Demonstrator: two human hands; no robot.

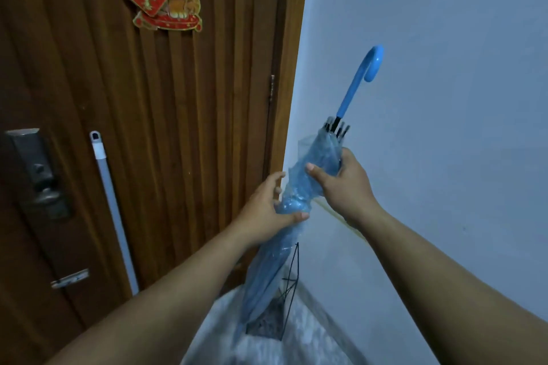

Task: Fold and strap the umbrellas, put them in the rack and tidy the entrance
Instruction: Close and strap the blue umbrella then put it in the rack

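I hold a closed light-blue translucent umbrella upright and tilted, its curved blue handle up near the wall and its tip low by the floor. My left hand grips the gathered canopy around its middle. Higher up, my right hand grips the canopy just below the black rib ends. A black wire umbrella rack stands on the floor in the corner, partly hidden behind the umbrella's lower part. I cannot see the strap.
A brown slatted wooden door with a lock plate fills the left side. A grey-white pole leans against it. A pale wall is on the right. Light tiled floor lies below.
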